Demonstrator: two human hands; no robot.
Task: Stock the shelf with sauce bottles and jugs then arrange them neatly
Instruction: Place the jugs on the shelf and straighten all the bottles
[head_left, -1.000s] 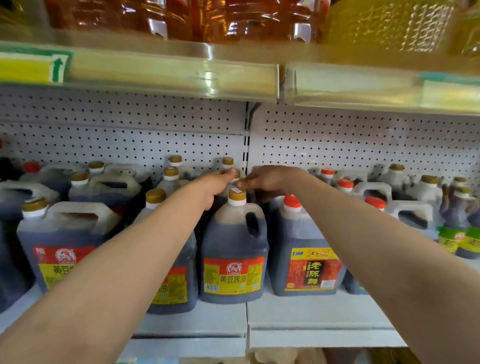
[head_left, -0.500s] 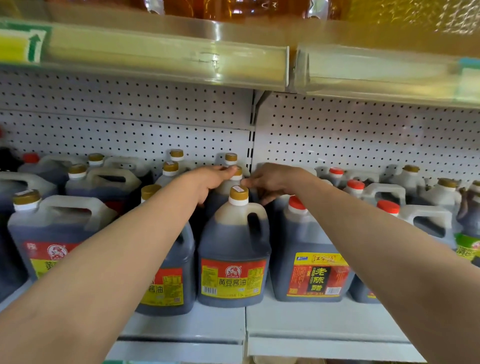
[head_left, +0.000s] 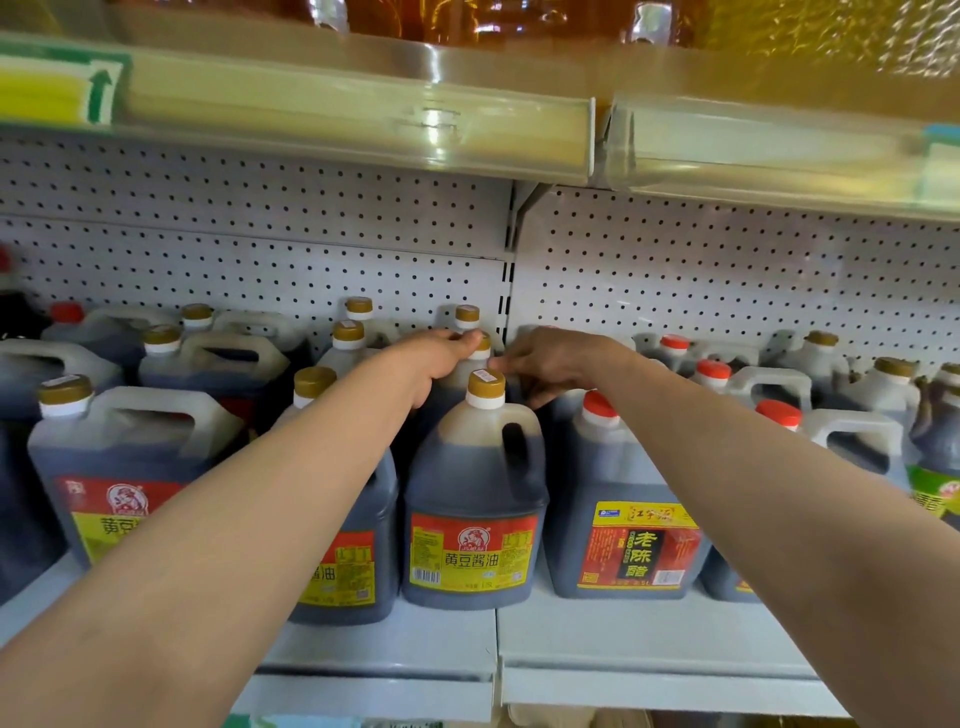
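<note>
shelf (head_left: 374, 654) looks mostly stocked, jugs in rows | both arms reaching to a second-row soy jug (head_left: 480, 349) behind the front one | left hand (head_left: 441, 358) curled on its shoulder, right hand (head_left: 550, 364) pinching near the cap | tidying left, I'd guess

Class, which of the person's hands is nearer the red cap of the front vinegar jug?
The right hand. It hovers just above and left of the red cap; the left hand lies farther left, past the gold-capped jug.
</note>
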